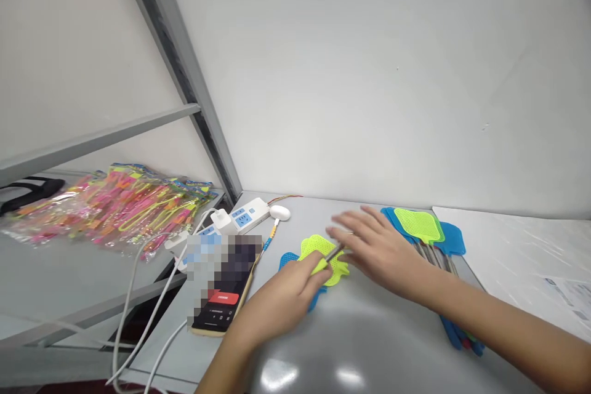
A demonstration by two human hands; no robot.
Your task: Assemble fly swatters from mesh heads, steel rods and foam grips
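Your left hand (pixel 292 290): fingers gripping yellow-green piece (pixel 319 266) on metal rod (pixel 334 252). Your right hand (pixel 379 252): fingers outstretched at rod's end (can't tell if gripping).

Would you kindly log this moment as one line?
left hand: holding lime piece; right hand: at metal rod, contact unclear; beside left hand: mesh paddles; by right forearm: paddle bundle

A white wall (pixel 323 74) with a few small marks (pixel 485 127) stands behind a grey table (pixel 369 338), whose glossy top reflects two bright patches of light (pixel 279 375). At left, a grey rail (pixel 101 136) meets a slanting post (pixel 173 49) above a shelf (pixel 41 283). The dark red strip (pixel 78 388) below may be floor.
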